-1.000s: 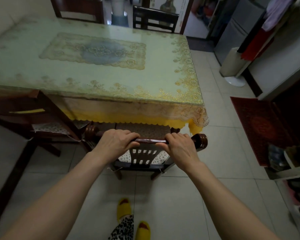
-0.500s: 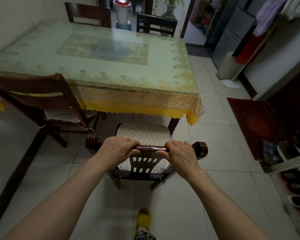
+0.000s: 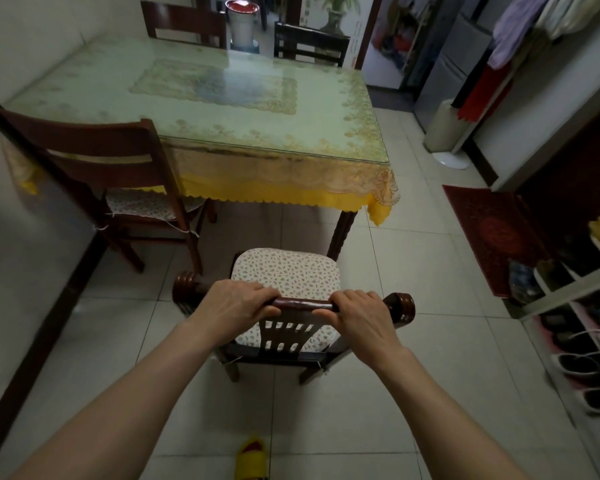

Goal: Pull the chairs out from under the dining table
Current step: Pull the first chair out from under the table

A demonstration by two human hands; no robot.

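A dark wooden chair with a speckled seat cushion stands on the tiles in front of me, clear of the dining table. My left hand and my right hand both grip its top rail. A second dark chair stands at the table's near left corner, its seat partly under the yellow cloth edge. Two more chairs, one at the far left and one at the far right, stand at the far side of the table.
A wall runs along the left. A shoe rack and a red mat lie to the right. A white fan base stands past the table's right side. My yellow slipper shows at the bottom.
The held chair has come back out from under the table, its whole seat now showing. I have stepped backwards and the table looks farther away.
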